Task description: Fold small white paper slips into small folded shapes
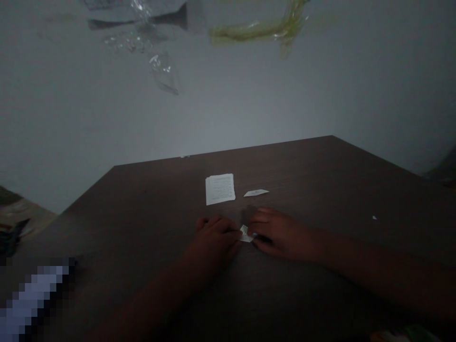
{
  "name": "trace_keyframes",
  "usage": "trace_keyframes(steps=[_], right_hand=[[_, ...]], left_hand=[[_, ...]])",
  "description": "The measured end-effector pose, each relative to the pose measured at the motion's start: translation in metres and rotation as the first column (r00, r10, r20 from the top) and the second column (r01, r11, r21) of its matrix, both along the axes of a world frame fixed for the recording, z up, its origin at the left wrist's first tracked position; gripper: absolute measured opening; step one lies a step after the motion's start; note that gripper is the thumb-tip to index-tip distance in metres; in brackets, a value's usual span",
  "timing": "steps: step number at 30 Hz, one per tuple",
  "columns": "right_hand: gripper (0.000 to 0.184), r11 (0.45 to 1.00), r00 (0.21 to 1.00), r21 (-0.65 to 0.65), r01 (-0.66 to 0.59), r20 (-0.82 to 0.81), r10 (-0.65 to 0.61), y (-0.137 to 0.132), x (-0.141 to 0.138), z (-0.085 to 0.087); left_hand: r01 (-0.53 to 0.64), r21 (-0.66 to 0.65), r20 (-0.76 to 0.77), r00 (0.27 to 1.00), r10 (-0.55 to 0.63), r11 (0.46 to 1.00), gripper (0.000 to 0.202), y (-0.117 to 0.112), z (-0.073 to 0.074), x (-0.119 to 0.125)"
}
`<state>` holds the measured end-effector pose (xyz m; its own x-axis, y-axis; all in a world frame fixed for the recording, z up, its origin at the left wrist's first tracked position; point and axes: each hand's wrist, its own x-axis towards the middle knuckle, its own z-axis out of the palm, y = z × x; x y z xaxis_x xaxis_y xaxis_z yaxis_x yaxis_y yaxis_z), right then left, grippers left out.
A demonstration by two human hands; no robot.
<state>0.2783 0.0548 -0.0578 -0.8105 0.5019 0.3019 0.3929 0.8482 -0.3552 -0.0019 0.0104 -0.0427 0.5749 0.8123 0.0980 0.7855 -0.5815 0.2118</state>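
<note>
We see two bare forearms reaching in from the bottom edge onto a dark wooden table (117, 216). The left hand (215, 239) and the right hand (281, 232) rest low on its surface, knuckle to knuckle, with their fingers curled inward. Between them sits a small white paper scrap (245, 233), bent rather than flat, with its edges at the fingertips of both hands. The dim light keeps us from telling which hand has hold of it, or whether either does.

Just beyond the hands lies a neat stack of printed paper (220, 189), flat and squared, its small text unreadable. Beside it rests a paper strip (255, 192), creased to a narrow point. So far, we see one folded piece, one bent piece between the hands, and the stack lying flat. A white speck (374, 217) sits well off to the right.

Past the table's far edge rises a pale grey wall (228, 104). Near its top hang blurred shapes of clear plastic (164, 71) and a yellow-green strand (260, 31).
</note>
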Motion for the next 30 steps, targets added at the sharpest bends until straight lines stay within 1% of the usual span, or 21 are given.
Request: trace_keyframes(steps=[6, 11, 16, 18, 21, 24, 27, 30], right_hand=[[0.013, 0.999, 1.0, -0.028, 0.019, 0.003, -0.019, -0.001, 0.001, 0.002], [0.012, 1.0, 1.0, -0.008, 0.013, -0.006, -0.013, 0.001, 0.002, -0.001], [0.019, 0.999, 1.0, -0.032, -0.022, -0.012, 0.021, 0.0, -0.001, -0.003], [0.018, 0.998, 1.0, -0.054, -0.016, -0.017, 0.015, -0.001, -0.003, -0.005], [0.015, 0.998, 1.0, -0.067, 0.005, -0.03, -0.007, -0.002, -0.007, -0.008], [0.013, 0.997, 0.998, -0.076, -0.002, -0.062, -0.003, 0.0, -0.009, -0.011], [0.009, 0.995, 0.997, -0.1, 0.002, -0.075, -0.009, 0.002, -0.009, -0.013], [0.008, 0.992, 0.998, -0.128, 0.023, -0.063, -0.031, 0.003, -0.007, -0.011]], left_hand=[[0.023, 0.005, 0.024, 0.999, -0.023, 1.0, 0.024, 0.0, 0.001, -0.001], [-0.006, -0.027, 0.069, 0.998, 0.008, 1.0, 0.022, 0.001, 0.002, -0.002], [-0.05, -0.071, 0.089, 0.994, 0.057, 0.996, 0.024, 0.004, -0.001, -0.001], [-0.064, -0.068, 0.099, 0.993, 0.071, 0.996, 0.026, 0.004, -0.002, 0.0], [-0.071, -0.026, 0.125, 0.989, 0.073, 0.997, 0.025, 0.001, -0.003, 0.001], [-0.074, 0.006, 0.124, 0.99, 0.072, 0.997, 0.026, 0.001, -0.006, 0.002], [-0.102, -0.01, 0.105, 0.989, 0.103, 0.995, 0.024, 0.002, -0.008, 0.002], [-0.138, -0.052, 0.091, 0.986, 0.142, 0.989, 0.022, 0.002, -0.006, 0.002]])
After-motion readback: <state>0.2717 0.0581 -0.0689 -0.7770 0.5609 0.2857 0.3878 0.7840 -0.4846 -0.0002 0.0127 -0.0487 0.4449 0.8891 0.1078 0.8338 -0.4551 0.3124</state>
